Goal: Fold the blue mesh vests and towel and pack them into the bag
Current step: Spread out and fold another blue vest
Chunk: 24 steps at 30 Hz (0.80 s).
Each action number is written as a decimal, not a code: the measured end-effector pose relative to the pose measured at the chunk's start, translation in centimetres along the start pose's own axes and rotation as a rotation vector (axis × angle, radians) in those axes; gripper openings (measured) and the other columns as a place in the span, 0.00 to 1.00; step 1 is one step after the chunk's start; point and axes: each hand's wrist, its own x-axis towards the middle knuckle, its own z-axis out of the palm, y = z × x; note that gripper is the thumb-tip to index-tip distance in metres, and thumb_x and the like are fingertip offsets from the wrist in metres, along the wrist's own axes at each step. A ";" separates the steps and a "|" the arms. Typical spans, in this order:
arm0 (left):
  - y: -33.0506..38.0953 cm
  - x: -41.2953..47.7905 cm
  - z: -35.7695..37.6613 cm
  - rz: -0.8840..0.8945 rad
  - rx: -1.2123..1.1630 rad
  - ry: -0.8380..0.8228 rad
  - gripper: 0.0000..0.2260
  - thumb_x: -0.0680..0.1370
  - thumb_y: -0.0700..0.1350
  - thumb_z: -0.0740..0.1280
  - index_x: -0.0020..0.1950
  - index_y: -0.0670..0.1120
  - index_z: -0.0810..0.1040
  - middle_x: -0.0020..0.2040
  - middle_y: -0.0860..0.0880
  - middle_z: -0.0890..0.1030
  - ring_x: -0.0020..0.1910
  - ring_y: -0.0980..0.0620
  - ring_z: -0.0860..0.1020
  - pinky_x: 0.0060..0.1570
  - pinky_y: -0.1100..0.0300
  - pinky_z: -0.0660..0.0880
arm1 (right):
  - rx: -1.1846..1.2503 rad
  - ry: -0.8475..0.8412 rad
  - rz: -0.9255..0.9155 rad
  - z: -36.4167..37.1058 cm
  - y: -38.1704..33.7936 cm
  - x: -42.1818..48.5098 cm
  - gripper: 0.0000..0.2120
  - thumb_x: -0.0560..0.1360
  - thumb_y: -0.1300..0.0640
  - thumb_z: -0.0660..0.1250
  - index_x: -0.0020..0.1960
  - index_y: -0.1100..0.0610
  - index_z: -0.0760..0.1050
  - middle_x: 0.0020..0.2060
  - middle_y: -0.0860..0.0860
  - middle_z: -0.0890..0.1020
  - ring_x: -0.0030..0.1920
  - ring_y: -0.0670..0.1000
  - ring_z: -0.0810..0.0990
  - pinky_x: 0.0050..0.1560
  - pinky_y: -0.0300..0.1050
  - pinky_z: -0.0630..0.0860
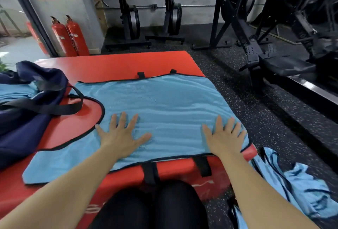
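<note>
Dark-clad knees (pixel 151 208) sat closest to the lens, tucked against the near edge of the red mat (pixel 117 64), which served as the work surface. Spread flat across that mat lay a blue mesh vest (pixel 164 104), light blue with thin black binding along its edges, a curved armhole cut toward the mat's left side and short black straps poking out at its far and near hems (its weave showed faint horizontal ripples). On the mat's left portion slumped a navy bag (pixel 23 119), its black shoulder strap looping over the vest's armhole edge, and a folded light-blue piece (pixel 16 91) showed just beyond the bag. Off the mat's right near corner, on the speckled black floor, a crumpled heap of more blue vests (pixel 300 188) waited. Beyond the mat's far-left corner stood two red fire extinguishers (pixel 70 36); black gym machines (pixel 265 27) lined the wall past its far edge. Both bare arms reached forward over the mat: the left hand (pixel 121 135) and right hand (pixel 225 137) pressed palm-down on the vest, fingers splayed wide, grasping nothing.
</note>
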 end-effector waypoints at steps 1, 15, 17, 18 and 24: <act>-0.2 -0.4 0.0 0.010 0.004 -0.007 0.47 0.62 0.83 0.38 0.77 0.64 0.35 0.80 0.52 0.37 0.78 0.45 0.35 0.67 0.25 0.41 | -0.021 -0.033 0.005 -0.2 0.7 -0.4 0.40 0.77 0.30 0.39 0.80 0.53 0.50 0.77 0.65 0.50 0.77 0.66 0.47 0.74 0.64 0.45; 1.2 -6.7 -0.1 -0.002 -0.042 -0.127 0.51 0.58 0.86 0.44 0.76 0.67 0.34 0.79 0.54 0.33 0.78 0.45 0.33 0.66 0.25 0.37 | -0.016 -0.285 -0.232 -1.8 -6.0 -7.8 0.47 0.70 0.22 0.43 0.79 0.47 0.35 0.77 0.58 0.34 0.76 0.62 0.32 0.70 0.72 0.35; 0.9 -6.8 -0.2 0.000 -0.045 -0.153 0.51 0.57 0.86 0.46 0.75 0.67 0.33 0.78 0.54 0.32 0.77 0.46 0.32 0.66 0.25 0.37 | -0.049 -0.278 -0.235 -1.5 -5.5 -8.1 0.47 0.70 0.21 0.43 0.79 0.46 0.34 0.77 0.58 0.34 0.76 0.62 0.31 0.70 0.72 0.35; 0.8 -6.8 -0.2 0.001 -0.048 -0.160 0.52 0.57 0.86 0.47 0.75 0.68 0.33 0.78 0.54 0.31 0.77 0.46 0.31 0.66 0.25 0.36 | -0.053 -0.283 -0.234 -1.6 -5.2 -8.2 0.48 0.69 0.20 0.43 0.79 0.45 0.34 0.77 0.57 0.33 0.76 0.62 0.31 0.69 0.73 0.34; 0.7 -7.1 -0.3 0.016 -0.051 -0.175 0.53 0.56 0.86 0.47 0.75 0.67 0.32 0.78 0.54 0.30 0.76 0.46 0.30 0.66 0.25 0.36 | -0.060 -0.324 -0.207 -2.3 -4.9 -8.9 0.48 0.68 0.20 0.43 0.78 0.44 0.33 0.76 0.57 0.32 0.75 0.62 0.30 0.70 0.72 0.34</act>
